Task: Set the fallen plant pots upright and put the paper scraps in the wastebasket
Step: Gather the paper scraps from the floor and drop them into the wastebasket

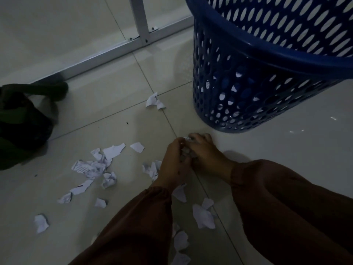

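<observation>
Both hands meet low over the tiled floor, just in front of the blue perforated wastebasket [248,77]. My left hand [172,163] and my right hand [207,156] are cupped together around a bunch of white paper scraps [186,152], which show between the fingers. More torn scraps lie loose on the floor: a cluster to the left [95,165], a pair near the basket's base [154,101], and several under and between my forearms [203,215]. No plant pot is clearly visible.
A dark green and black bag or cloth [21,123] lies at the left edge. A white metal frame [122,46] runs along the floor behind it, with an upright leg [139,18]. The scene is dim. Bare tiles lie right of the basket.
</observation>
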`<state>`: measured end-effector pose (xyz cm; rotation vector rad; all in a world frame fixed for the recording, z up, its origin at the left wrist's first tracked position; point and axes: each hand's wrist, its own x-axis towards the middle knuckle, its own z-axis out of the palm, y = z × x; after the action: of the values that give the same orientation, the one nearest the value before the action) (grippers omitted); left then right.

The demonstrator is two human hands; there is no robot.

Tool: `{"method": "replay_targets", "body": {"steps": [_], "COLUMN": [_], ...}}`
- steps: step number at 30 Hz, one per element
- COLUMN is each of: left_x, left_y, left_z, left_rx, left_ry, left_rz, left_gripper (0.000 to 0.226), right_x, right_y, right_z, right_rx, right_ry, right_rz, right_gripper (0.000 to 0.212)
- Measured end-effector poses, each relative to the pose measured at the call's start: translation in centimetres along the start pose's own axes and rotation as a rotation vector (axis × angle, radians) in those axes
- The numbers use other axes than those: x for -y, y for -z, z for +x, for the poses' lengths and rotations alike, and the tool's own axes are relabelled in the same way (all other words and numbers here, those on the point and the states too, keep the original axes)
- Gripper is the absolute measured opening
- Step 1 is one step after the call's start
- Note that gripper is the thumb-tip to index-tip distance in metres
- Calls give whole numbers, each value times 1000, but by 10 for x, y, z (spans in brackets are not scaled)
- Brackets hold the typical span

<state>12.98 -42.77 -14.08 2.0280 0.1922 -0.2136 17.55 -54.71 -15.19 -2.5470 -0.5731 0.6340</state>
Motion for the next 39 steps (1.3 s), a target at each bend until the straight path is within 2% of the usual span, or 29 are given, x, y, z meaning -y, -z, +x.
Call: {"method": "replay_targets", "body": {"steps": [5, 9, 14, 21, 31, 35, 39], "left_x": [6, 1, -14, -53, -134, -173, -209], "left_y": [-1, 1, 5, 28, 80, 94, 98], "left_z": [-10, -15, -17, -17, -43, -55, -57], "left_rx": [-27, 22, -2, -236, -435, -449, -335], "left_ry": [46, 74, 73, -101, -346, -454, -579], "left_rz": [26, -2, -92, -100, -221, -280, -305], "left_gripper": [37, 39, 33, 26, 23, 24, 24], "right_x": [1, 6, 19, 53, 118, 139, 140], "right_y": [3, 10, 28, 78, 148, 182, 217], "right_z": [-7, -10, -18, -22, -61, -80, -96], "right_rx": [-12, 23, 15, -196, -452, -563, -710], "right_ry": [-14, -13, 42, 155, 329, 371, 315], "right_rz": [143, 151, 124, 62, -45, -77, -139], "right_gripper": [22, 22, 25, 20, 18, 17, 18]}}
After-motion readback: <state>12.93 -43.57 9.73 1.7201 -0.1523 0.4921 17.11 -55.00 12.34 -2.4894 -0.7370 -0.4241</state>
